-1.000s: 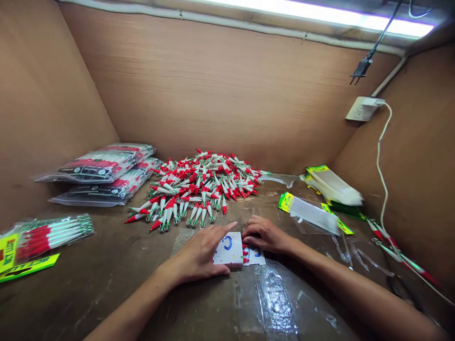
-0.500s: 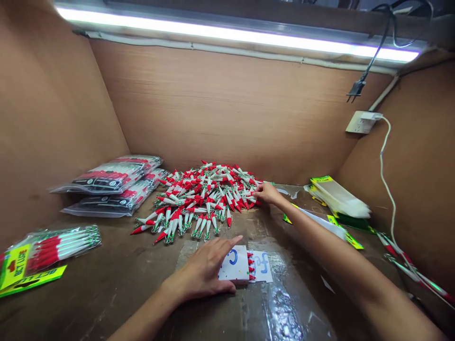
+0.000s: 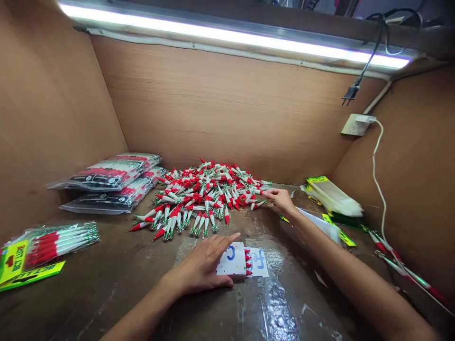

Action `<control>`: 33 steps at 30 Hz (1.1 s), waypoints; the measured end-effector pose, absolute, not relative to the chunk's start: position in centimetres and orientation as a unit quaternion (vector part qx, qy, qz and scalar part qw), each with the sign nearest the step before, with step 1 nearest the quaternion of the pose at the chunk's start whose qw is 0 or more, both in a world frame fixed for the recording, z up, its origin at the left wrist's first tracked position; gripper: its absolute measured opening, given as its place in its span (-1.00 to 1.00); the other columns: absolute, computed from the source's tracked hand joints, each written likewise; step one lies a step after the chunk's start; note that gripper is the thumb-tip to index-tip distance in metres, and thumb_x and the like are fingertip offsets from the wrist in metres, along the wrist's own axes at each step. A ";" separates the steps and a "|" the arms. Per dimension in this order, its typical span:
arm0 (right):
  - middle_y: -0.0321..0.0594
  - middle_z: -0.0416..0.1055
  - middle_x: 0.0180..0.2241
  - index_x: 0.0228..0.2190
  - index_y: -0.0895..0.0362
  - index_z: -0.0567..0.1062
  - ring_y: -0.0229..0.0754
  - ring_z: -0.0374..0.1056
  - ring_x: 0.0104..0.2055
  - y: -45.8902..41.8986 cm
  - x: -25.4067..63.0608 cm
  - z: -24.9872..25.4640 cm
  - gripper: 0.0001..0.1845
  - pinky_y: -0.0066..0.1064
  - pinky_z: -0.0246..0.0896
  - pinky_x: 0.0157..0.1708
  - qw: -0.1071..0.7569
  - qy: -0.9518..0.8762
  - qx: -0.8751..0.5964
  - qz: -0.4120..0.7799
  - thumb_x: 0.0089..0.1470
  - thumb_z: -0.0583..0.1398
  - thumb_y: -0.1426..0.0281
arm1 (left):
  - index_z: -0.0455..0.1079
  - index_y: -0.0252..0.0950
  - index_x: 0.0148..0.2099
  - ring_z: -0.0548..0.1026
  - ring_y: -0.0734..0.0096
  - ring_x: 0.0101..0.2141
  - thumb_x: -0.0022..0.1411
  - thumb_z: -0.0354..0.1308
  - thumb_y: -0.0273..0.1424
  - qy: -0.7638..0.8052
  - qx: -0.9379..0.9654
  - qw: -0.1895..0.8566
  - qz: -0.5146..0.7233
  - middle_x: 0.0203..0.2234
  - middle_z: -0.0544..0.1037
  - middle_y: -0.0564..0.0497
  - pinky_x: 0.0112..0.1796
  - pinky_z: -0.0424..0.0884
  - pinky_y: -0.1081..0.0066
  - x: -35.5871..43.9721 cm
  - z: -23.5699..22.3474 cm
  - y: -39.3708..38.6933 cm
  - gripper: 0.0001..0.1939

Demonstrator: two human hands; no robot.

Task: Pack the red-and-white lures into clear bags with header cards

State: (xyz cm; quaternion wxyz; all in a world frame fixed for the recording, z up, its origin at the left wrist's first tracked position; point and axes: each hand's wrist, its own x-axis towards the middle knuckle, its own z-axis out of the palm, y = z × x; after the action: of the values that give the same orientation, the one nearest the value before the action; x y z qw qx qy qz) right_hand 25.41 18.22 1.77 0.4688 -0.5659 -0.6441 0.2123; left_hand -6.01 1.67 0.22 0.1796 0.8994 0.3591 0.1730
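A heap of red-and-white fishing lures with green-tinted hooks lies on the table against the back panel. At its right edge my right hand pinches the red end of one lure. My left hand is wrapped round a small white paper box with blue lettering, thumb along the near side and fingers along the far side. Red lure tips stick out of the box's right end. Under them a white card with blue writing lies on the table.
Bagged lures are stacked at the back left; a yellow-labelled pack lies nearer. To the right are clear yellow-topped sleeves, loose lures and a white cable. A black plug hangs above.
My right hand has drawn slightly right, away from the heap, with a lure's red end showing at its fingertips. My left hand stays at the box. The view has shifted slightly.
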 end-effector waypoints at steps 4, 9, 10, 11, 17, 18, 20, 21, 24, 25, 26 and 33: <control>-0.11 0.57 -0.41 -0.32 0.22 0.65 -0.16 0.37 -0.43 17.7 25.3 0.2 -0.40 -0.37 0.22 -0.41 0.502 -0.636 -0.527 0.255 -0.08 0.28 -0.08 | -0.15 0.00 0.45 0.39 -0.09 0.10 0.00 0.45 -0.14 0.359 0.900 0.179 0.173 0.20 0.36 -0.15 0.10 0.30 -0.05 -6.0 0.2 1.7 0.13; -0.06 0.59 -0.29 -0.26 0.21 0.64 -0.12 0.41 -0.34 15.4 24.3 0.2 -0.49 -0.35 0.28 -0.35 0.523 -0.631 -0.497 0.285 -0.01 0.29 0.01 | -0.17 0.01 0.46 0.37 -0.12 0.12 0.03 0.42 -0.09 0.354 0.900 0.183 0.179 0.22 0.34 -0.15 0.11 0.29 -0.07 -6.0 0.2 1.7 0.11; -0.07 0.59 -0.30 -0.24 0.21 0.64 -0.14 0.40 -0.35 14.6 24.3 0.3 -0.50 -0.36 0.27 -0.37 0.522 -0.632 -0.493 0.290 0.01 0.29 0.03 | -0.17 0.01 0.46 0.37 -0.12 0.12 0.04 0.42 -0.08 0.352 0.900 0.184 0.180 0.22 0.33 -0.16 0.11 0.29 -0.08 -6.0 0.2 1.7 0.11; -0.09 0.58 -0.32 -0.23 0.20 0.65 -0.16 0.38 -0.38 13.7 24.4 0.4 -0.52 -0.38 0.25 -0.40 0.519 -0.635 -0.490 0.296 0.03 0.28 0.04 | -0.16 0.02 0.46 0.37 -0.12 0.12 0.04 0.41 -0.07 0.350 0.900 0.184 0.182 0.23 0.33 -0.16 0.11 0.29 -0.08 -6.1 0.2 1.7 0.10; -0.30 0.38 -0.56 -0.27 0.17 0.64 -0.30 0.15 -0.55 6.6 26.2 0.3 -0.60 -0.47 0.01 -0.56 0.459 -0.644 -0.510 0.338 0.13 0.26 0.08 | -0.15 0.00 0.46 0.39 -0.11 0.09 0.03 0.43 -0.12 0.345 0.900 0.190 0.184 0.20 0.37 -0.15 0.09 0.31 -0.07 -6.0 0.1 1.8 0.11; -0.32 0.34 -0.58 -0.30 0.17 0.63 -0.31 0.13 -0.56 5.6 26.5 0.2 -0.60 -0.47 -0.01 -0.57 0.451 -0.639 -0.520 0.343 0.15 0.24 0.07 | -0.16 0.01 0.46 0.39 -0.10 0.10 0.04 0.43 -0.12 0.342 0.902 0.193 0.182 0.20 0.36 -0.15 0.08 0.32 -0.05 -5.9 0.2 1.8 0.10; -0.32 0.34 -0.60 -0.33 0.17 0.63 -0.30 0.13 -0.57 4.1 27.0 0.2 -0.58 -0.46 -0.02 -0.57 0.435 -0.635 -0.535 0.349 0.17 0.21 0.06 | -0.17 0.02 0.46 0.38 -0.08 0.11 0.06 0.41 -0.11 0.336 0.903 0.199 0.178 0.22 0.35 -0.13 0.08 0.32 -0.03 -5.8 0.2 1.8 0.09; -0.30 0.38 -0.58 -0.33 0.16 0.64 -0.29 0.17 -0.55 3.6 27.3 0.3 -0.58 -0.45 0.00 -0.55 0.423 -0.640 -0.538 0.350 0.17 0.21 0.06 | -0.18 0.03 0.46 0.38 -0.07 0.11 0.07 0.41 -0.10 0.334 0.904 0.202 0.176 0.22 0.34 -0.12 0.08 0.32 -0.03 -5.8 0.2 1.8 0.09; -0.23 0.53 -0.45 -0.32 0.15 0.66 -0.22 0.31 -0.44 3.0 27.8 0.4 -0.63 -0.44 0.11 -0.45 0.375 -0.673 -0.531 0.353 0.12 0.26 0.10 | -0.21 0.02 0.46 0.38 -0.05 0.12 0.09 0.39 -0.07 0.329 0.906 0.203 0.174 0.24 0.32 -0.13 0.10 0.31 -0.01 -5.7 0.2 1.9 0.09; -0.21 0.55 -0.42 -0.33 0.15 0.66 -0.20 0.34 -0.41 3.1 27.9 0.4 -0.65 -0.44 0.13 -0.42 0.360 -0.681 -0.529 0.357 0.10 0.27 0.11 | -0.22 0.02 0.47 0.37 -0.05 0.13 0.09 0.39 -0.06 0.328 0.906 0.201 0.175 0.25 0.31 -0.14 0.10 0.30 -0.01 -5.6 0.2 1.9 0.10; -0.20 0.57 -0.41 -0.34 0.15 0.67 -0.18 0.36 -0.40 3.1 28.1 0.3 -0.66 -0.44 0.14 -0.41 0.346 -0.684 -0.530 0.363 0.09 0.28 0.12 | -0.23 0.02 0.47 0.37 -0.06 0.13 0.09 0.38 -0.05 0.327 0.907 0.200 0.175 0.25 0.31 -0.15 0.11 0.30 -0.02 -5.6 0.1 2.0 0.10; -0.20 0.59 -0.42 -0.36 0.17 0.66 -0.18 0.38 -0.41 3.5 27.9 -1.1 -0.65 -0.44 0.15 -0.42 0.314 -0.674 -0.528 0.410 0.08 0.28 0.12 | -0.24 0.02 0.47 0.36 -0.07 0.14 0.10 0.37 -0.01 0.326 0.907 0.204 0.173 0.27 0.29 -0.15 0.11 0.29 -0.02 -5.6 0.2 2.1 0.10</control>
State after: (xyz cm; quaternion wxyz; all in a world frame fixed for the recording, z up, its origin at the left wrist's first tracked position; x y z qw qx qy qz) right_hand 27.88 3.45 -1.11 0.3139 -0.5281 -0.6739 0.4104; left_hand -5.59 2.05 0.20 0.2039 0.9067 0.3265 0.1727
